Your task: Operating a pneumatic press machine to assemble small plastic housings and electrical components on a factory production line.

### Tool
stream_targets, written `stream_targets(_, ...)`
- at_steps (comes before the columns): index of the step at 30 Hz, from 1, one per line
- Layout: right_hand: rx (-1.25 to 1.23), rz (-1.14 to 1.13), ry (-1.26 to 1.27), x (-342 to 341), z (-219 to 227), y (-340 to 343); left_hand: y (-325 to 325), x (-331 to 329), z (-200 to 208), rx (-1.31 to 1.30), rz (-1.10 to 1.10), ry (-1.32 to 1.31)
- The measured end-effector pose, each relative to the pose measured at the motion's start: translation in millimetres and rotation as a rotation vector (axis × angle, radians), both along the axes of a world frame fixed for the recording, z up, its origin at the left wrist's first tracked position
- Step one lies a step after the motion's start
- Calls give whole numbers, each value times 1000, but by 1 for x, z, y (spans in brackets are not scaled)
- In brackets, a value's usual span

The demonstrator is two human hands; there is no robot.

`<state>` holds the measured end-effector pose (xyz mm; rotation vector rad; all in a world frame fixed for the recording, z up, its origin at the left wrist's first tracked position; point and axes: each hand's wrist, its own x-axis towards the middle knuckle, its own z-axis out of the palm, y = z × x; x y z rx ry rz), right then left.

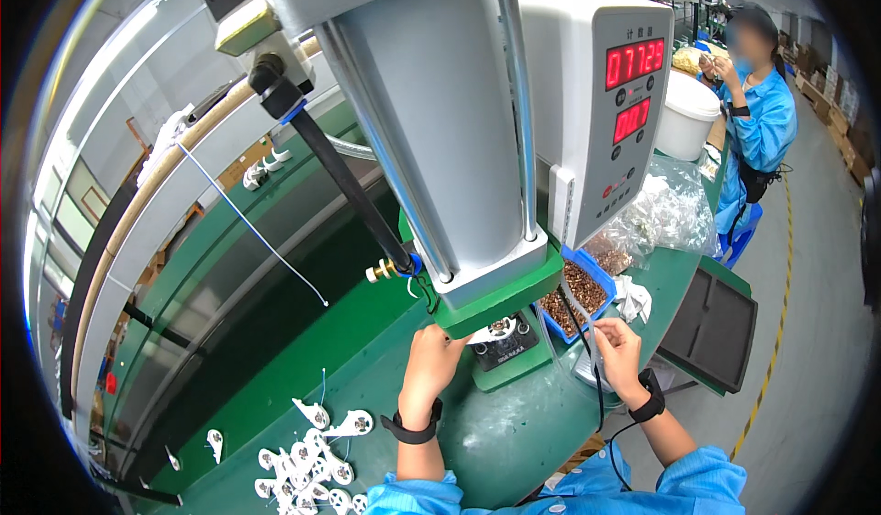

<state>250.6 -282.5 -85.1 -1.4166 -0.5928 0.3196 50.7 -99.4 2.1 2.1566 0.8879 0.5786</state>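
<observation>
One white part (pixel 501 329) sat in the black fixture (pixel 521 344), nearer our left hand (pixel 433 361) than our right hand (pixel 618 353); opening, holds: we couldn't tell.

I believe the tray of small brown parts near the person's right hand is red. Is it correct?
Not quite: the tray is blue, not red, as the head view shows. It does hold small brown parts near the right hand.
</observation>
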Motion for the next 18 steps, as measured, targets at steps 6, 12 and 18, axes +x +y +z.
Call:
stream_targets(6, -74, -10, -92, 6, 4, -6, -9, -2, -3, -315, 17, -119)
stream_targets(12, -104, 130, -401, 10, 76, 14, -6, -9, 8, -471, -7, -98)
stream_targets(18, -161, 399, -615, 19, 81, 38, -16, -1, 8, -276, -6, -214)
